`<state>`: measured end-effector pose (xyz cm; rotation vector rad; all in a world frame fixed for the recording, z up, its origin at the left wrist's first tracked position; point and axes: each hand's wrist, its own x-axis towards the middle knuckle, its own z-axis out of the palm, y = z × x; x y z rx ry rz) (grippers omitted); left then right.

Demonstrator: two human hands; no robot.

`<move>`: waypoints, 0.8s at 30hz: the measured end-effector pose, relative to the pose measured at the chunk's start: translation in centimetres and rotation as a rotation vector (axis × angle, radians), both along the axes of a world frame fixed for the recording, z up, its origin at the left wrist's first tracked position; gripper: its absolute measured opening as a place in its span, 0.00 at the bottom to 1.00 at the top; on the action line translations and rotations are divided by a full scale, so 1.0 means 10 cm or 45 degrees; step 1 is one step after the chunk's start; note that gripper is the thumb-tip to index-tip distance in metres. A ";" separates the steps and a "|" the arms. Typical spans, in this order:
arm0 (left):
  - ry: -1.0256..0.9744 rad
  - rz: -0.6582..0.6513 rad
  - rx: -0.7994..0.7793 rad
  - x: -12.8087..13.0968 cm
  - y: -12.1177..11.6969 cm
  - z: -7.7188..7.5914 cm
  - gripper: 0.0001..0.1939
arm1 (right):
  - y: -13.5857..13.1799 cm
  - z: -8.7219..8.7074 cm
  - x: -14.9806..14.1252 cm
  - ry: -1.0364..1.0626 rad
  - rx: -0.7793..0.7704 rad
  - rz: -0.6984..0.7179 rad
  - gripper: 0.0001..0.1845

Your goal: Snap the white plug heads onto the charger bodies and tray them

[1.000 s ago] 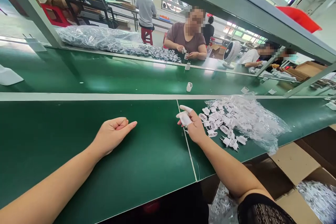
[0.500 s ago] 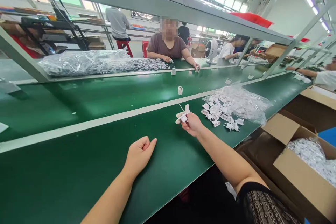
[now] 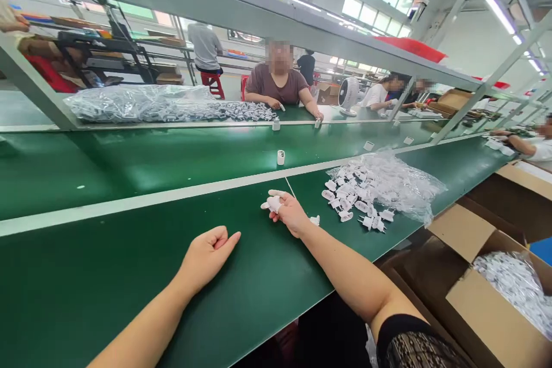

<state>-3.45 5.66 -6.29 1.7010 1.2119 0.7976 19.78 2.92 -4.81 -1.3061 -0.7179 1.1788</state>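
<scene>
My right hand (image 3: 290, 214), with white covers on its fingertips, pinches a white plug piece (image 3: 274, 203) just above the green work surface. Behind that wrist lies another small white piece (image 3: 315, 221), partly hidden by the hand. To the right of it, a heap of white two-pin plug pieces (image 3: 345, 198) spills out of a clear plastic bag (image 3: 401, 181). My left hand (image 3: 207, 257) rests on the green surface, its fingers curled into a fist and the thumb lying alongside. Nothing shows in the left hand.
Past a pale strip (image 3: 172, 196), a white charger housing (image 3: 280, 157) stands on the green belt. Opposite sits a co-worker (image 3: 280, 83) beside a bagged heap of parts (image 3: 150, 104). A fan (image 3: 348, 95) stands nearby. An open carton (image 3: 483, 293) of bagged white pieces is at my right.
My head view has turned right and up. My right hand has drawn left, away from the heap, with the plug piece in it. The left hand stays curled. The co-worker opposite has reached toward the belt.
</scene>
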 end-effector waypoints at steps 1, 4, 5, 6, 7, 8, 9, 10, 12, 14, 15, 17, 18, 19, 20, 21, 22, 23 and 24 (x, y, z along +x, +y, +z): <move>-0.015 0.047 -0.024 0.00 0.00 0.02 0.33 | -0.01 -0.03 -0.01 -0.014 0.016 0.003 0.34; -0.045 0.185 -0.102 0.10 0.13 0.14 0.30 | -0.04 -0.10 -0.07 -0.055 0.050 0.028 0.39; -0.048 0.221 -0.120 0.17 0.23 0.20 0.30 | -0.04 -0.12 -0.08 -0.067 0.062 0.046 0.39; -0.046 0.250 -0.128 0.26 0.34 0.26 0.29 | -0.05 -0.12 -0.10 -0.080 0.075 0.069 0.39; -0.037 0.279 -0.124 0.37 0.48 0.32 0.27 | -0.05 -0.13 -0.12 -0.094 0.088 0.094 0.38; -0.020 0.302 -0.109 0.51 0.64 0.38 0.24 | -0.05 -0.13 -0.14 -0.110 0.100 0.120 0.37; 0.003 0.316 -0.089 0.66 0.80 0.43 0.20 | -0.05 -0.14 -0.16 -0.130 0.111 0.146 0.34; 0.032 0.322 -0.069 0.83 0.96 0.47 0.17 | -0.05 -0.15 -0.18 -0.153 0.117 0.171 0.32; 0.093 0.313 -0.039 1.18 1.26 0.50 0.14 | -0.04 -0.18 -0.19 -0.211 0.116 0.217 0.26; 0.155 0.294 -0.021 1.52 1.50 0.49 0.16 | -0.03 -0.22 -0.19 -0.284 0.103 0.253 0.19; 0.190 0.289 -0.019 1.67 1.60 0.46 0.18 | -0.03 -0.25 -0.17 -0.323 0.096 0.266 0.16; 0.262 0.293 -0.026 1.91 1.74 0.40 0.21 | -0.02 -0.28 -0.15 -0.391 0.085 0.289 0.11; 0.292 0.297 -0.030 1.99 1.79 0.37 0.21 | -0.02 -0.29 -0.13 -0.416 0.081 0.301 0.10; 0.310 0.299 -0.031 2.05 1.82 0.34 0.21 | -0.02 -0.29 -0.12 -0.434 0.076 0.314 0.10; 0.313 0.296 -0.025 2.09 1.84 0.33 0.21 | -0.02 -0.28 -0.11 -0.448 0.070 0.324 0.10; 0.298 0.289 -0.011 2.11 1.84 0.31 0.20 | -0.02 -0.27 -0.11 -0.461 0.066 0.331 0.11; 0.270 0.279 0.006 2.10 1.83 0.31 0.19 | -0.02 -0.26 -0.10 -0.473 0.062 0.335 0.11; 0.232 0.265 0.023 2.06 1.80 0.32 0.18 | -0.03 -0.24 -0.10 -0.484 0.059 0.338 0.10; 0.187 0.249 0.039 2.00 1.76 0.33 0.18 | -0.04 -0.23 -0.10 -0.493 0.057 0.338 0.08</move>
